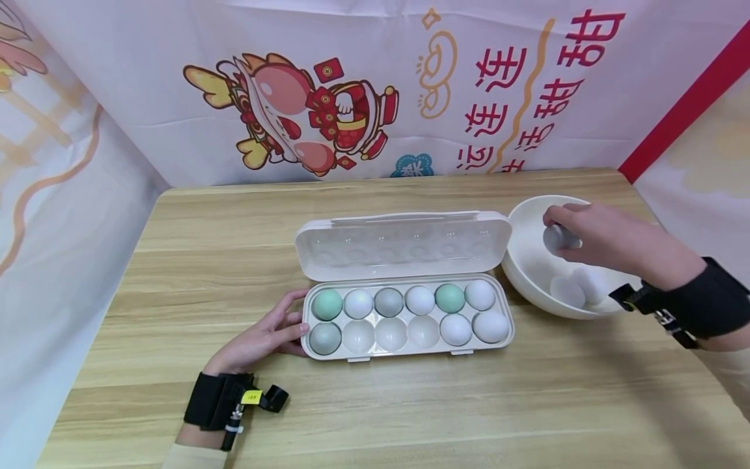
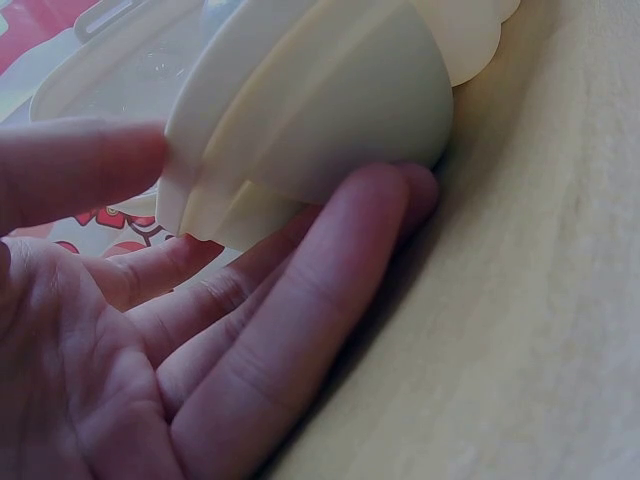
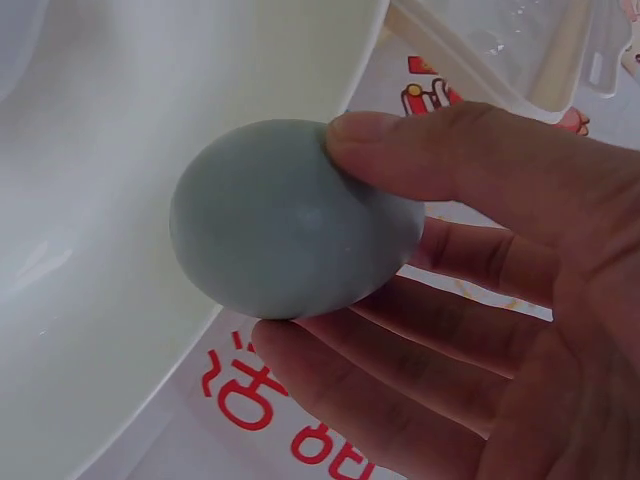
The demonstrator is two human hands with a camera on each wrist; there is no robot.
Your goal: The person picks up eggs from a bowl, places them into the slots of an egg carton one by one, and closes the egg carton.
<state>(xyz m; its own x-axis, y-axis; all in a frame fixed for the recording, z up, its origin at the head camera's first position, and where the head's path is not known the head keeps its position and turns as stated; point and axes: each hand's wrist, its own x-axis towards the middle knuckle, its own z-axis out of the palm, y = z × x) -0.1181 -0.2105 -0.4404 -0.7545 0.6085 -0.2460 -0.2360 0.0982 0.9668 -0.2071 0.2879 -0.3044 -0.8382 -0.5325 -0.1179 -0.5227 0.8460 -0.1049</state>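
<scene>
In the head view, an open white plastic egg box [image 1: 410, 278] lies mid-table with its lid [image 1: 404, 251] tilted back. White, grey and green eggs fill its back row. The front row has a grey egg [image 1: 325, 338] at the left, three bare cups in the middle and two white eggs at the right. My left hand [image 1: 272, 335] grips the box's left end, thumb at the rim and fingers against the side. Over a white bowl [image 1: 530, 286], my right hand [image 1: 609, 238] holds a grey-blue egg [image 3: 285, 220] between thumb and fingers.
Two pale eggs [image 1: 568, 291] lie in the bowl, which stands just right of the egg box. A printed cloth [image 1: 363, 39] hangs behind the wooden table [image 1: 222, 260]. Both wrists wear black straps with small cameras.
</scene>
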